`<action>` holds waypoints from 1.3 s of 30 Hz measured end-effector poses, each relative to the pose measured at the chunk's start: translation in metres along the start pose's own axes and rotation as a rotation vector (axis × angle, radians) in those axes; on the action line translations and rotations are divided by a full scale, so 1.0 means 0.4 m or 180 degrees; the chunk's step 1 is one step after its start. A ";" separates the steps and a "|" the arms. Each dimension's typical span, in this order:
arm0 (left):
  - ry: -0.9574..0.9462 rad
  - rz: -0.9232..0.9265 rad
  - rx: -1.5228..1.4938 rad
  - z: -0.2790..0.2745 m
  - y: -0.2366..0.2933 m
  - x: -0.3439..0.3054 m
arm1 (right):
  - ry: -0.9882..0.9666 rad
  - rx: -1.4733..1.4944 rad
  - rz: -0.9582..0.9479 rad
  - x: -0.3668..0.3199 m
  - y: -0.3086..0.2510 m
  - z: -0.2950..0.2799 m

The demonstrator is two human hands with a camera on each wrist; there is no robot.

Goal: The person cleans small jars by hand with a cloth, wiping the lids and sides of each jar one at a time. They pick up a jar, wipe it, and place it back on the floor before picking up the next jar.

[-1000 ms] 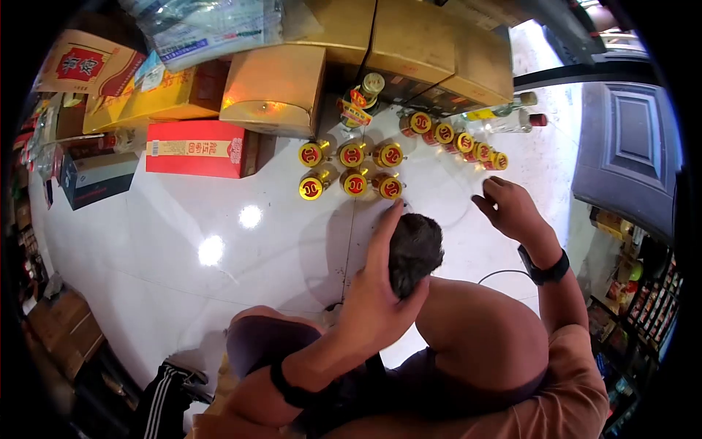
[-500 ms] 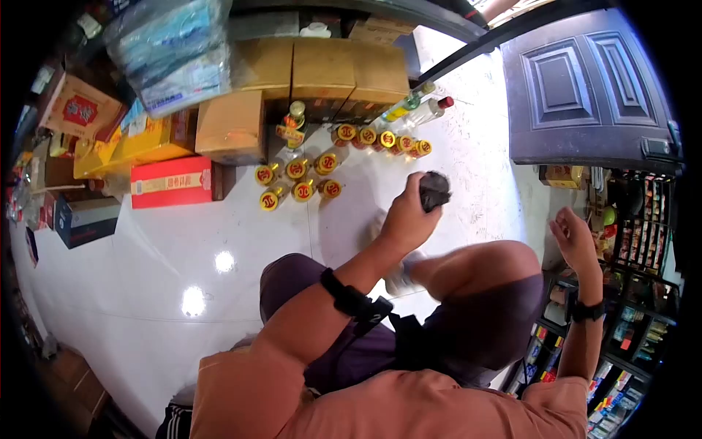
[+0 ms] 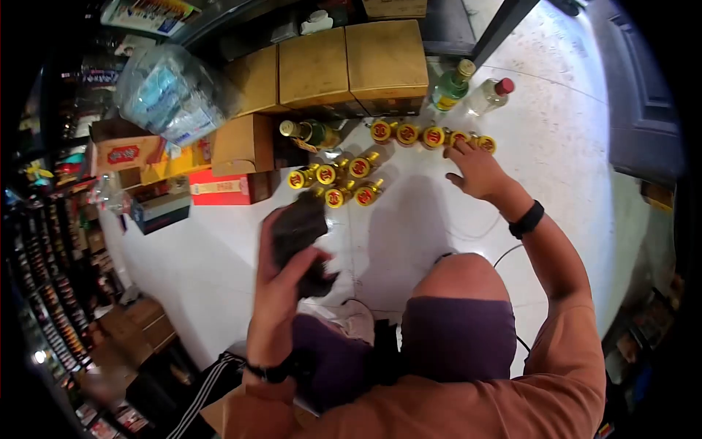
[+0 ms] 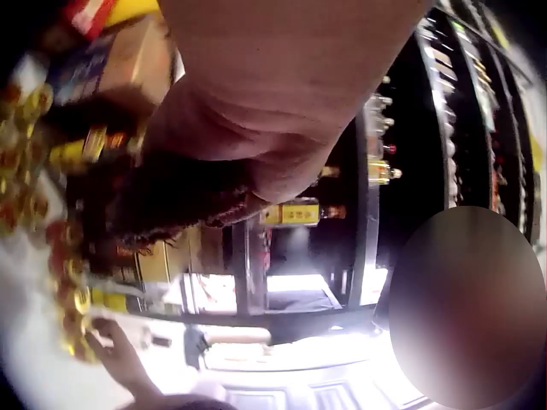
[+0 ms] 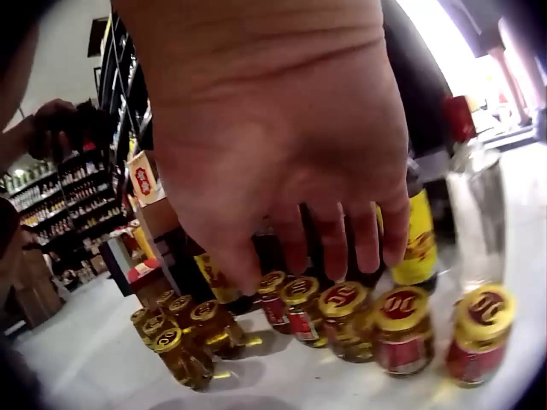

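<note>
My left hand point(image 3: 274, 293) grips a bunched dark cloth point(image 3: 296, 234), thumb curled against it. The cloth is fuzzy-edged in the left wrist view and overlaps the edge of a cluster of small jars point(image 3: 359, 167) in the head view. Those jars have gold lids with red centres and amber contents. My right hand point(image 3: 480, 172) hovers over the right end of a row of similar jars point(image 3: 433, 137). Its fingers reach down loosely, spread apart in the right wrist view, with fingertips right at the lids point(image 5: 344, 296).
Behind the row stand a green bottle point(image 3: 450, 86) and a clear red-capped bottle point(image 3: 490, 96). Another bottle point(image 3: 311, 133) stands by the cardboard boxes point(image 3: 313, 66). A red box point(image 3: 223, 188) lies left on the white floor point(image 3: 409, 227). A dark door point(image 3: 647, 110) is at right.
The head view has shifted. My left hand has swung leftward with the dark cloth, to beside the jar cluster. My right hand has come from the far right to the row of jars.
</note>
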State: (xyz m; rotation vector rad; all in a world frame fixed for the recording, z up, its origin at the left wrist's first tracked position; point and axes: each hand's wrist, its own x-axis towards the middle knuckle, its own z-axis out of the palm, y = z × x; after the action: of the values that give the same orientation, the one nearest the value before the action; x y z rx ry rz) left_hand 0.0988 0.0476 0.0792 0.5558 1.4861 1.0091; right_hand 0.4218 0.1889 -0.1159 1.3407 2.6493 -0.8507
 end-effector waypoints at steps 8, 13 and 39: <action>0.1235 -0.0299 0.1695 -0.172 0.285 -0.226 | 0.0966 -0.0232 -0.0774 0.322 -0.085 0.224; 0.1248 -0.0482 0.2131 -0.349 0.229 -0.243 | 0.0193 -0.0409 -0.0826 0.445 -0.086 0.257; -0.0477 0.0669 -0.0927 -0.454 -0.153 0.151 | 0.0238 -0.0189 -0.1699 0.260 -0.516 -0.369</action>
State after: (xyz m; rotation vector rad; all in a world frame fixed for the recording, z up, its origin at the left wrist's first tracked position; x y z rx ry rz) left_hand -0.0745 0.0162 -0.0177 0.5709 1.1398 1.2934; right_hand 0.2290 0.2406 0.0723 0.6605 3.1154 -0.7582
